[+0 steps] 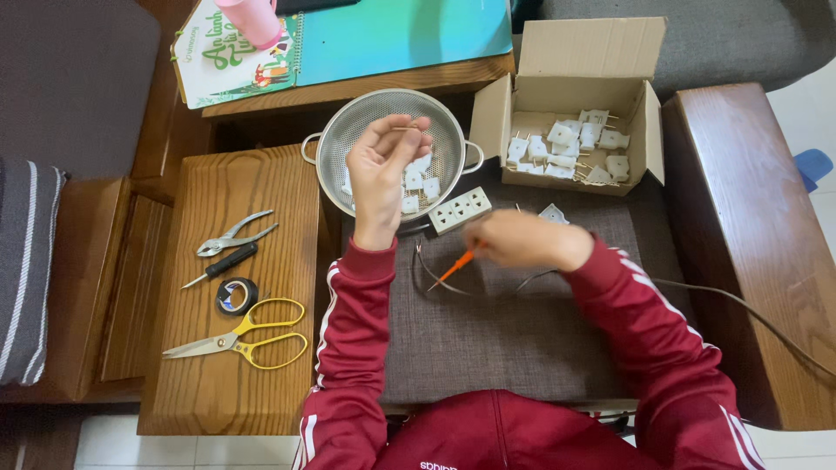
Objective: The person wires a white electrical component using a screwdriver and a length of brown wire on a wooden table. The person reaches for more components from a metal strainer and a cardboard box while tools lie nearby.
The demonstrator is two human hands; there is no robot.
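Home living room, used as a makeshift workbench. Low wooden tables (228, 287) sit pushed together, upholstered grey seating (70, 78) at upper left and top right, a striped cushion (26, 270) at the left edge, tiled floor along the bottom. Household bits: kitchen colander (383, 113) at top centre holding white plug parts, spiral notebook (348, 39) above it, woven placemat (505, 322) as work surface. Hand tools at left: pliers (233, 233), yellow scissors (244, 338), tape roll (236, 296). Cardboard box (579, 87) of plugs at upper right.

Wooden table (261, 383), scissors (239, 338), tape roll (236, 296), pliers (232, 233), grey mat (488, 348)
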